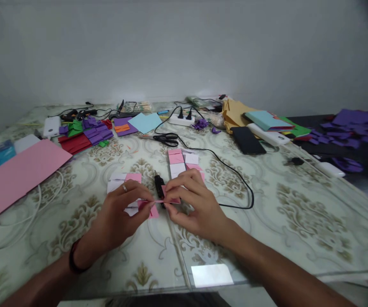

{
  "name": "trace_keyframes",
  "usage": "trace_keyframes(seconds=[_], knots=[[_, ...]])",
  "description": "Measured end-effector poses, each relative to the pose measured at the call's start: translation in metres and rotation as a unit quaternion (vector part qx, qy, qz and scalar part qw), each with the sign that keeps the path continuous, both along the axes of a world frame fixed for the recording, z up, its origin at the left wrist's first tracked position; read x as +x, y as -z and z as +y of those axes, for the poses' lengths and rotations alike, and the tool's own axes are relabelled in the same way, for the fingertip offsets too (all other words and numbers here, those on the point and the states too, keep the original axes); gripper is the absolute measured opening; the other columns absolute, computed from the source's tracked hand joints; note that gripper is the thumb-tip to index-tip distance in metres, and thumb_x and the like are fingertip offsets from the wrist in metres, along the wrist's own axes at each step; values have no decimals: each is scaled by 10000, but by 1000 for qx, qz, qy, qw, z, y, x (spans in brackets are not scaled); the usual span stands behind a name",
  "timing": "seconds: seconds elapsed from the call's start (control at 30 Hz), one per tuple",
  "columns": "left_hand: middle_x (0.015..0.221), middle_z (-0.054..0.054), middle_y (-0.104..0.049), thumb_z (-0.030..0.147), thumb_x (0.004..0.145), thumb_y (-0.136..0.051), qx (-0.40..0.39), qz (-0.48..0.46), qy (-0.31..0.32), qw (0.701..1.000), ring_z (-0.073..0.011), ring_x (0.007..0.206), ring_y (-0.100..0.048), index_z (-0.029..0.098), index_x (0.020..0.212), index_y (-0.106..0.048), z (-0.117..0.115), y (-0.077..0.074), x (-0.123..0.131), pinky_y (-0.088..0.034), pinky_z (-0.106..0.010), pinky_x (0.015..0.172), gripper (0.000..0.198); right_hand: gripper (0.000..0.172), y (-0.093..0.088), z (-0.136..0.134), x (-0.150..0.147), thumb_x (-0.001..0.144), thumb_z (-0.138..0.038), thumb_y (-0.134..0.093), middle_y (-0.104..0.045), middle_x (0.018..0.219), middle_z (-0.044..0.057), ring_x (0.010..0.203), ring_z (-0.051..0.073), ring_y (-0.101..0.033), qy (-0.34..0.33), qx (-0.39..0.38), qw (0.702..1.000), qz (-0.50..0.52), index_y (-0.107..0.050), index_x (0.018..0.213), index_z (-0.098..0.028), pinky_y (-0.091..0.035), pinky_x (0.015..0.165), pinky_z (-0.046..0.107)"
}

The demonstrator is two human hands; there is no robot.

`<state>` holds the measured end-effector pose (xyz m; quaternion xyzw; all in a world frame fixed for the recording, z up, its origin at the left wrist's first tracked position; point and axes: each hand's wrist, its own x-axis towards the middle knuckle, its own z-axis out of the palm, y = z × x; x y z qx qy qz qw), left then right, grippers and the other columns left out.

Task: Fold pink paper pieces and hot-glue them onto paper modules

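Note:
Between both hands, at the middle of the table, a small piece of pink paper (173,200) is held level. My left hand (125,211), with a ring and a dark wristband, pinches its left end. The right end is pinched by the fingertips of my right hand (196,204). Just behind the fingers lies a black corded tool with a metal tip (159,183), partly hidden. Pink and white paper pieces (116,181) lie under and behind my left hand. Beyond my right hand is a strip of pink and white pieces (176,161).
Black scissors (166,138) lie beyond the hands. A black cord (231,170) loops to the right, near a white power strip (182,119). A large pink sheet (24,175) rests at left. Purple folded pieces (97,131), a phone (248,140) and stacked coloured paper (268,120) sit farther back.

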<state>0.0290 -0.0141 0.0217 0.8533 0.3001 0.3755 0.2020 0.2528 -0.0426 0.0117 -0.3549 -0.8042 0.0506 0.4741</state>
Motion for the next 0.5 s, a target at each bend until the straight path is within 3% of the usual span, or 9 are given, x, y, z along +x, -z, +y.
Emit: trace_keyframes(seconds=[0.2,0.5], knots=[[883,-4,-726,46,884,-718,15,-9,12,1000,-127,841,-693,192,908,-714,-4,1,4,-554,-242,794,148,150,5,-2,-3,896,-91,-718,-735,1028,66,1006,244,-566,-13,-1,1000,0,-676,949,-225,-478,899,442],[860,-6,-717,-7,853,-669,19,11,52,998,-148,858,-662,189,866,-645,-7,-1,8,-538,-291,828,198,187,7,-5,-9,884,-70,-700,-726,967,39,964,234,-560,-33,2,999,-6,-620,912,-237,-498,862,431]])
